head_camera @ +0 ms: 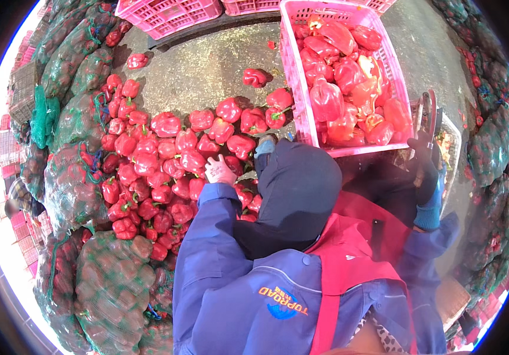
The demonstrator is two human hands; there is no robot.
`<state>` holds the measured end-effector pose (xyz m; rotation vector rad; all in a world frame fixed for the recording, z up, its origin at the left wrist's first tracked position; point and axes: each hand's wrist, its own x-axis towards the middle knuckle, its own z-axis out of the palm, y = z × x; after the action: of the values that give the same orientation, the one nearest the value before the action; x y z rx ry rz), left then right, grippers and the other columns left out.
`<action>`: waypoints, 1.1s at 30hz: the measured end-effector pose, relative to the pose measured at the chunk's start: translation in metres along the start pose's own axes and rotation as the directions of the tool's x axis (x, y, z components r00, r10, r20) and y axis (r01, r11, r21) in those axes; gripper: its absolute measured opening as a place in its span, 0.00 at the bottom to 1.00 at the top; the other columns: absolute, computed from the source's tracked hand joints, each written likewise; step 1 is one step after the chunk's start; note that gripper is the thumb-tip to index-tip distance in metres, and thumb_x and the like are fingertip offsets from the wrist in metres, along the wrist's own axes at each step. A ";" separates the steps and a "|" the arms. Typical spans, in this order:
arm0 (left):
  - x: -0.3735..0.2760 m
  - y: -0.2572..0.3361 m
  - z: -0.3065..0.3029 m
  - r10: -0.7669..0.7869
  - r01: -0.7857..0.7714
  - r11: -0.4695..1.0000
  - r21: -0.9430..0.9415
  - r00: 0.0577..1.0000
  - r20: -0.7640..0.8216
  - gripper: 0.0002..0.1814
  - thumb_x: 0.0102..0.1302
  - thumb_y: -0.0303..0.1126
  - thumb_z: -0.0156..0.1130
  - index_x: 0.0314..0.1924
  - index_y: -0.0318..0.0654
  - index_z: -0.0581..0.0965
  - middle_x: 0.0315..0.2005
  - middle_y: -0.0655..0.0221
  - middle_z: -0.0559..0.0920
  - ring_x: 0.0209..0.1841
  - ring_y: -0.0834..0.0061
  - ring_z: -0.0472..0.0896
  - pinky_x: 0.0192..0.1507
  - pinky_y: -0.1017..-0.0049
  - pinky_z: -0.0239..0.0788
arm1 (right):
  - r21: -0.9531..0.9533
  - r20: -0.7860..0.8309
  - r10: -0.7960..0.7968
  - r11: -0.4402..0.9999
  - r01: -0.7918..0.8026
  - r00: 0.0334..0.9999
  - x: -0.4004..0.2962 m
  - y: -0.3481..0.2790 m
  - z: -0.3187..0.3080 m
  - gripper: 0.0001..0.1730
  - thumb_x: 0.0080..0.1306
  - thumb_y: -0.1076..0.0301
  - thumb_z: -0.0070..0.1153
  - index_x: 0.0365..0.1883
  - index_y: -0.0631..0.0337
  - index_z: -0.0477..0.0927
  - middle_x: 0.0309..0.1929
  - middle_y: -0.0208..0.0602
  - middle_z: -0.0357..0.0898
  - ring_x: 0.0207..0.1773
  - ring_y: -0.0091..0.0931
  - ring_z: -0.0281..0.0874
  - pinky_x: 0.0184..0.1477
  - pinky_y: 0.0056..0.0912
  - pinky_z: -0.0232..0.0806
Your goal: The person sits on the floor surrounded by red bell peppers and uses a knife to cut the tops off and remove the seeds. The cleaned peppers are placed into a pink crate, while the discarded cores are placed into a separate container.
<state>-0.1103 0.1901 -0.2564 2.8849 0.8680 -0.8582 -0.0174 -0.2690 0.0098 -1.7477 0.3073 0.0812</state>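
My left hand (pixel 220 172), in a pale glove with dark marks, rests at the near side of a heap of red bell peppers (pixel 146 163). Its fingers are apart, beside a glossy pepper (pixel 192 160), and no pepper is plainly gripped. On the other side, my right hand (pixel 425 166) wears a dark-coated glove with a blue cuff. It is closed on a curved tool (pixel 431 111) with a rounded, partly metallic end; blur hides its exact kind. Between the hands and further out stands a pink plastic crate (pixel 287 66) holding red peppers (pixel 347 84), several of them cut or torn.
Green mesh sacks of peppers (pixel 115 284) line the left, more sacks (pixel 494 146) the right. Pink crates (pixel 170 17) stand at the far side. A pale container (pixel 452 137) with scraps sits past my right hand. Loose peppers (pixel 254 78) lie on the concrete floor (pixel 201 62). Someone (pixel 24 195) is at far left.
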 end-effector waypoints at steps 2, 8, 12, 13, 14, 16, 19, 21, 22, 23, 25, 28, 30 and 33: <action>-0.010 -0.005 0.000 -0.002 0.006 0.994 -0.113 0.999 0.035 0.51 0.45 0.47 0.79 0.67 0.40 0.63 0.63 0.52 0.66 0.63 0.48 0.70 0.59 0.58 0.70 | -0.030 -0.007 -0.050 0.998 0.049 0.999 0.002 0.002 0.001 0.24 0.69 0.64 0.55 0.63 0.59 0.72 0.46 0.32 0.83 0.32 0.14 0.71 0.32 0.16 0.62; -0.019 -0.022 0.024 -0.226 0.064 0.764 -0.642 0.959 -0.173 0.50 0.40 0.42 0.82 0.61 0.31 0.65 0.57 0.44 0.72 0.58 0.47 0.74 0.62 0.59 0.67 | 0.150 -0.022 0.034 0.988 -0.031 0.999 0.005 0.007 0.005 0.25 0.71 0.66 0.55 0.65 0.61 0.70 0.42 0.34 0.82 0.32 0.17 0.74 0.32 0.20 0.68; -0.006 -0.035 -0.022 -0.142 -0.377 0.164 -0.911 0.905 -0.400 0.51 0.41 0.25 0.81 0.66 0.33 0.64 0.57 0.60 0.72 0.61 0.66 0.70 0.63 0.67 0.65 | 0.034 0.117 0.096 0.994 -0.101 0.988 0.000 0.015 0.016 0.23 0.69 0.66 0.58 0.63 0.57 0.76 0.31 0.29 0.81 0.20 0.18 0.71 0.22 0.21 0.64; -0.019 -0.015 -0.068 -0.062 -0.494 0.129 -0.860 0.861 -0.504 0.52 0.40 0.23 0.80 0.67 0.35 0.64 0.56 0.62 0.72 0.61 0.67 0.70 0.63 0.68 0.65 | 0.049 0.125 0.211 0.975 -0.218 0.970 -0.009 0.012 0.022 0.24 0.70 0.68 0.57 0.64 0.56 0.75 0.28 0.24 0.78 0.20 0.17 0.70 0.20 0.21 0.61; -0.047 0.006 -0.123 0.010 -0.498 0.107 -0.861 0.866 -0.500 0.51 0.41 0.23 0.80 0.67 0.35 0.64 0.57 0.62 0.71 0.61 0.68 0.70 0.64 0.68 0.65 | 0.088 0.174 0.151 0.982 -0.168 0.973 -0.022 0.002 0.042 0.22 0.73 0.64 0.54 0.64 0.56 0.75 0.26 0.22 0.74 0.21 0.17 0.69 0.21 0.20 0.60; -0.077 0.030 -0.188 0.136 -0.537 0.004 -0.844 0.836 -0.531 0.49 0.42 0.25 0.81 0.65 0.33 0.65 0.59 0.64 0.71 0.61 0.71 0.70 0.64 0.70 0.64 | 0.270 0.335 0.169 0.925 -0.267 0.927 -0.035 -0.019 0.069 0.22 0.77 0.58 0.48 0.67 0.53 0.73 0.27 0.21 0.72 0.25 0.15 0.66 0.29 0.19 0.60; -0.108 0.073 -0.240 0.260 -0.760 0.306 -0.574 0.646 -0.717 0.49 0.40 0.25 0.80 0.65 0.33 0.66 0.57 0.61 0.71 0.61 0.66 0.70 0.66 0.68 0.61 | 0.245 0.448 -0.030 0.965 -0.090 0.894 -0.049 -0.040 0.084 0.26 0.76 0.60 0.48 0.70 0.56 0.68 0.30 0.30 0.76 0.28 0.18 0.69 0.32 0.24 0.64; -0.137 0.104 -0.267 0.321 -0.825 0.347 -0.447 0.552 -0.769 0.48 0.39 0.29 0.80 0.63 0.32 0.66 0.55 0.56 0.72 0.59 0.59 0.72 0.64 0.65 0.64 | 0.081 0.413 -0.303 0.951 0.297 0.859 -0.051 -0.042 0.086 0.31 0.71 0.65 0.56 0.70 0.59 0.66 0.34 0.47 0.80 0.30 0.30 0.78 0.31 0.35 0.69; -0.145 0.115 -0.272 0.338 -0.846 0.359 -0.394 0.512 -0.790 0.47 0.39 0.30 0.80 0.62 0.32 0.67 0.54 0.56 0.72 0.58 0.59 0.72 0.62 0.64 0.65 | -0.038 0.387 -0.467 0.854 0.520 0.795 -0.049 -0.037 0.084 0.35 0.67 0.67 0.60 0.71 0.61 0.64 0.36 0.54 0.81 0.30 0.37 0.81 0.32 0.41 0.70; -0.151 0.127 -0.277 0.354 -0.865 0.369 -0.341 0.470 -0.809 0.47 0.38 0.31 0.81 0.60 0.32 0.68 0.52 0.55 0.72 0.57 0.58 0.73 0.61 0.64 0.66 | -0.267 0.387 -0.607 0.647 0.714 0.694 -0.047 -0.037 0.080 0.39 0.63 0.68 0.63 0.71 0.63 0.62 0.39 0.59 0.81 0.32 0.45 0.83 0.32 0.46 0.71; -0.175 0.142 -0.290 0.388 -0.873 0.285 -0.396 0.483 -0.784 0.44 0.40 0.34 0.80 0.57 0.29 0.67 0.49 0.50 0.71 0.53 0.49 0.72 0.57 0.58 0.67 | -0.281 0.262 -0.744 0.550 0.786 0.615 -0.045 -0.043 0.084 0.42 0.62 0.68 0.63 0.73 0.64 0.58 0.33 0.55 0.81 0.31 0.49 0.81 0.31 0.47 0.70; -0.186 0.161 -0.293 0.441 -0.881 0.357 -0.310 0.451 -0.776 0.45 0.39 0.36 0.79 0.57 0.28 0.67 0.49 0.49 0.71 0.54 0.48 0.72 0.58 0.57 0.66 | -0.389 0.281 -0.559 0.677 0.625 0.780 -0.050 -0.052 0.068 0.42 0.63 0.70 0.61 0.74 0.63 0.57 0.28 0.52 0.80 0.28 0.45 0.81 0.30 0.44 0.69; -0.189 0.169 -0.290 0.454 -0.884 0.379 -0.273 0.435 -0.778 0.46 0.38 0.36 0.79 0.57 0.28 0.67 0.49 0.49 0.71 0.54 0.48 0.71 0.58 0.56 0.66 | -0.405 0.268 -0.567 0.667 0.625 0.779 -0.045 -0.044 0.061 0.42 0.64 0.65 0.60 0.74 0.63 0.57 0.28 0.52 0.80 0.28 0.46 0.81 0.30 0.48 0.68; -0.197 0.175 -0.291 0.443 -0.901 0.334 -0.277 0.410 -0.797 0.41 0.38 0.31 0.78 0.55 0.30 0.69 0.48 0.53 0.73 0.53 0.50 0.73 0.58 0.59 0.66 | -0.400 0.294 -0.524 0.692 0.601 0.800 -0.042 -0.043 0.054 0.41 0.65 0.64 0.59 0.74 0.63 0.57 0.29 0.53 0.80 0.30 0.47 0.81 0.31 0.50 0.69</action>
<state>-0.0118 -0.0113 0.0654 2.3067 -0.2523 0.4702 -0.0408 -0.2024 0.0495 -2.2435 -0.4259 -0.1712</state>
